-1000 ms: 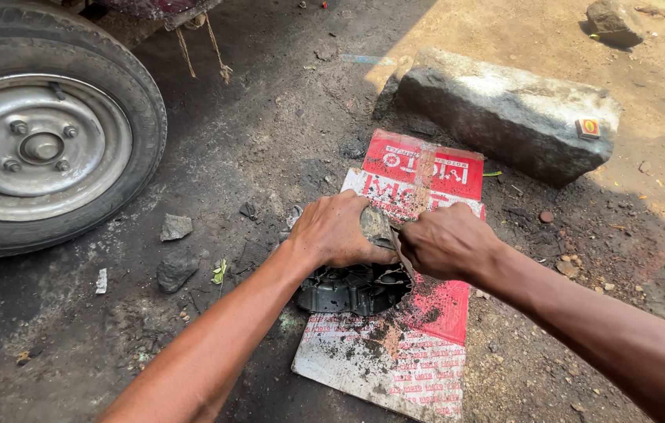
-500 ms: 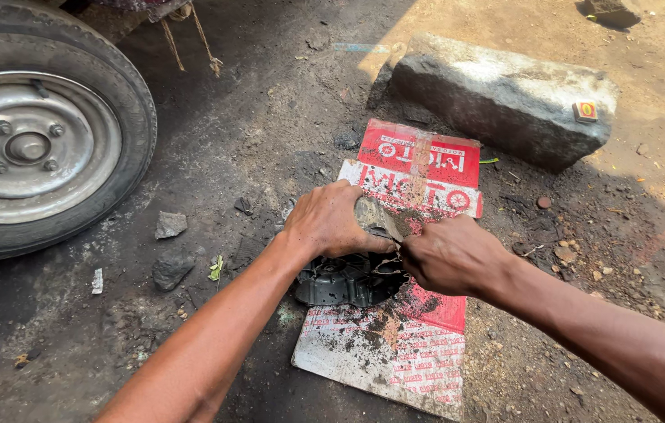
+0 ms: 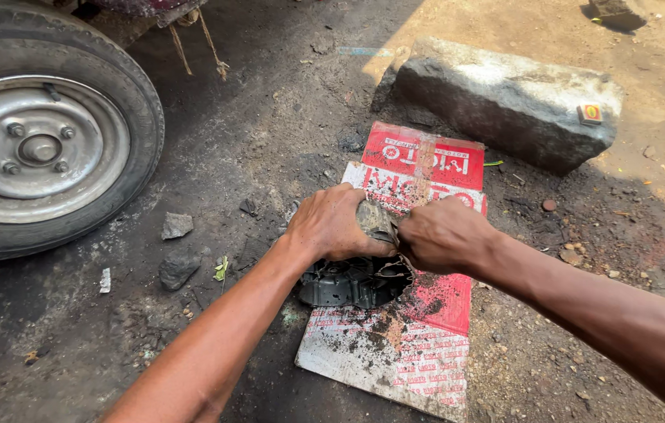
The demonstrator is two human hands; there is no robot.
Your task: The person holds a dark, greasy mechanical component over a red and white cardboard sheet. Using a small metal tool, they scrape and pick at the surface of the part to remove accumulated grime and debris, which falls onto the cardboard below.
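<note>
Both hands closed on black part

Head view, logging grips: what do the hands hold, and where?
Both the left hand and right hand grip a grey stone-like lump by its sides, above the black part.

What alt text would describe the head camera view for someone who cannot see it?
Two bare hands, left hand and right hand, grip a grey lump over a round black metal part lying on red and white cardboard on dirty ground. A vehicle wheel stands at left, a stone block behind.
</note>
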